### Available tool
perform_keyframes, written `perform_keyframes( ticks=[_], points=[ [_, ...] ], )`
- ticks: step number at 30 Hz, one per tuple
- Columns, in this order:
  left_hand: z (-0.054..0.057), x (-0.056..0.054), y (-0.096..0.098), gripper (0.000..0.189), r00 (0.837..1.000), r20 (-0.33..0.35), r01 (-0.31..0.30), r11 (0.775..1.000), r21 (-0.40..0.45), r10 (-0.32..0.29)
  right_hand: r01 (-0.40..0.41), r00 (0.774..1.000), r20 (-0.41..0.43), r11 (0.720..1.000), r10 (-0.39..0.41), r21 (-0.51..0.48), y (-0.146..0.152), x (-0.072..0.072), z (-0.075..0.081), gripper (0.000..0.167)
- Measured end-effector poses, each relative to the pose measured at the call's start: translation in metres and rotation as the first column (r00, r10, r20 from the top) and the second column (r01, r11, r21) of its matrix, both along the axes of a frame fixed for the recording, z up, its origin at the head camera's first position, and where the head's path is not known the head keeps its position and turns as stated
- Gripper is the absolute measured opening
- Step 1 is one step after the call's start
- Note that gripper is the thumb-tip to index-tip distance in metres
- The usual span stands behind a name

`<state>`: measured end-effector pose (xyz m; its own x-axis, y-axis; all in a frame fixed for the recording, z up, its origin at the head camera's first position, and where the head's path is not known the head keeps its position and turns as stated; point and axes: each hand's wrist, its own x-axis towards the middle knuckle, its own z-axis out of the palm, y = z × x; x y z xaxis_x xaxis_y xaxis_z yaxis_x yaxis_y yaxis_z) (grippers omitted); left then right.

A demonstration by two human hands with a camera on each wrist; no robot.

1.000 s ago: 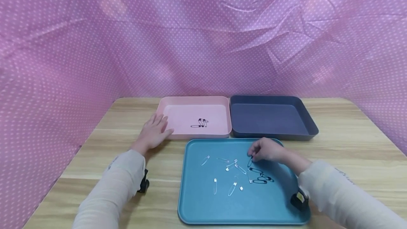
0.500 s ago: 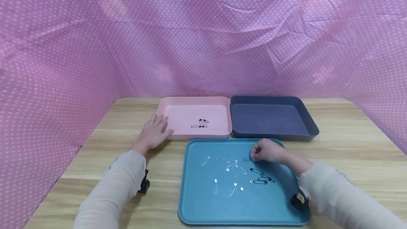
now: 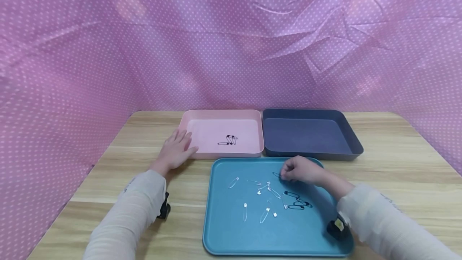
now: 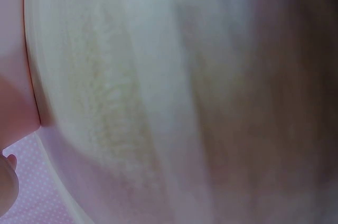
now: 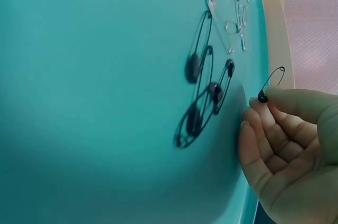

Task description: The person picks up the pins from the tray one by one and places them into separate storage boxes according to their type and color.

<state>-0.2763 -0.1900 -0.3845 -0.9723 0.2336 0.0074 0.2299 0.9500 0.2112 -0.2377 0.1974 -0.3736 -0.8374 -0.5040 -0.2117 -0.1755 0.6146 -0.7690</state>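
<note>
right fingers (image 5: 264, 114) pinch black safety pin (image 5: 262, 96) — sleeve marking (image 3: 390, 200) unreadable

Room type unclear; curtained off — dotted pink cloth (image 3: 216, 51) behind table (image 3: 108, 171)

"what is the person wearing?"
"a creased cream left sleeve (image 3: 119, 220) and matching right sleeve (image 3: 390, 222), with grey markings (image 3: 391, 202) near the cuffs (image 3: 344, 200)."
"and what else?"
"a black left wrist camera (image 3: 164, 208), a black right wrist camera (image 3: 335, 231) with a pale yellow patch (image 3: 339, 224), and bare left hand (image 3: 175, 150) and right hand (image 3: 302, 169)."
</note>
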Motion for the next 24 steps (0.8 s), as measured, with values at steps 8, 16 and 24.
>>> perform_keyframes(
  ticks=[8, 16, 24],
  points=[
    [0.000, 0.000, -0.001, 0.065, 1.000, 0.010, -0.005, 1.000, -0.011, 0.005, 0.018, 0.999, 0.033, 0.992, -0.014, -0.123, -0.008, -0.002, 0.001, 0.009],
    [0.000, 0.000, -0.002, 0.065, 1.000, 0.013, -0.007, 1.000, -0.016, 0.007, 0.108, 0.994, 0.023, 0.976, -0.105, -0.187, -0.022, -0.006, 0.005, 0.008],
    [-0.003, -0.002, -0.002, 0.065, 1.000, 0.005, -0.003, 1.000, -0.016, 0.003, 0.184, 0.982, 0.018, 0.950, -0.186, -0.250, -0.039, -0.014, 0.007, 0.011]
  ],
)
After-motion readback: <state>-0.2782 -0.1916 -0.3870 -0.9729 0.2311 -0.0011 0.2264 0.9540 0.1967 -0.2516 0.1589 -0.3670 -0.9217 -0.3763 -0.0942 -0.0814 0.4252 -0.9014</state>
